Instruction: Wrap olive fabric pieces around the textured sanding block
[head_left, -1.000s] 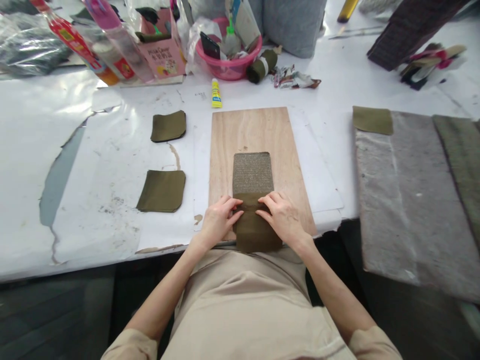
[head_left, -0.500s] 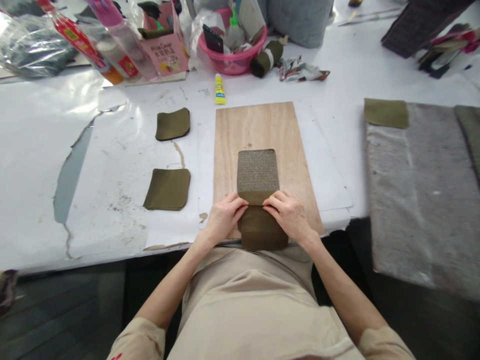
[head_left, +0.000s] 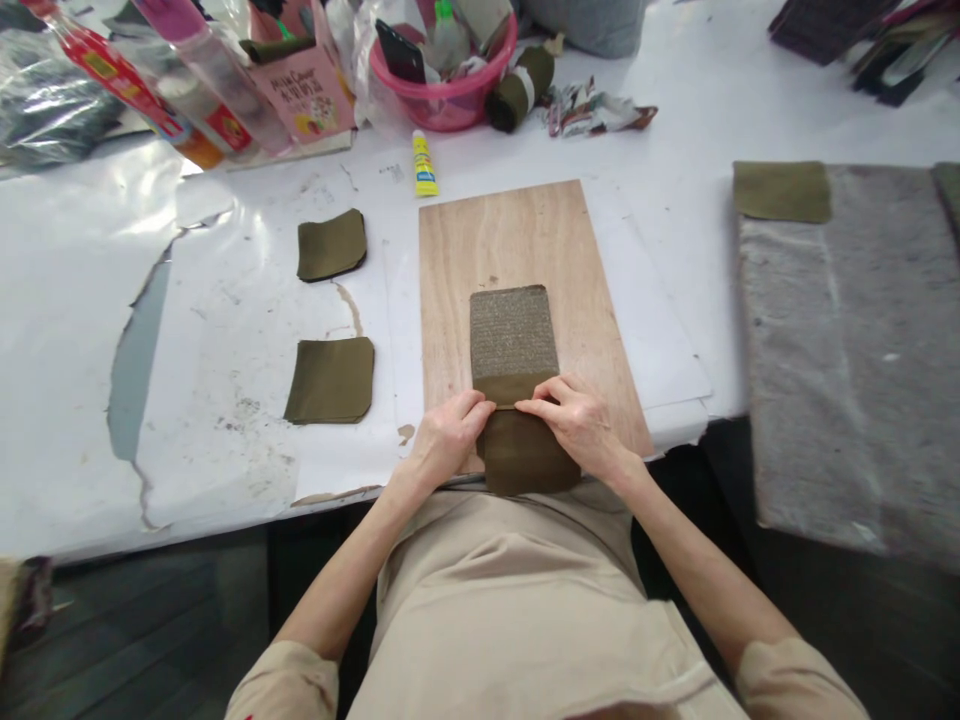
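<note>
On a wooden board (head_left: pixel 517 235) lies an olive piece with a speckled, ribbed upper part (head_left: pixel 513 330) and a smooth band below it. A smooth olive fabric piece (head_left: pixel 531 455) meets that band along a fold and hangs over the table's front edge. My left hand (head_left: pixel 450 432) pinches the left end of the fold between thumb and fingers. My right hand (head_left: pixel 576 420) has thumb and forefinger pressed together on the fold, right of its middle. Fingertips hide part of the seam.
Two small stacks of olive fabric pieces, an upper (head_left: pixel 332 245) and a lower (head_left: pixel 330 380), lie left of the board. A yellow glue tube (head_left: pixel 424 165) lies behind it. Farther back stand a pink basket (head_left: pixel 450 108) and bottles. A grey padded slab (head_left: pixel 847 350) juts out at right.
My right hand's fingertips have slid a little left along the fold, closer to my left hand. The left hand keeps its pinch. The whole view has shifted slightly.
</note>
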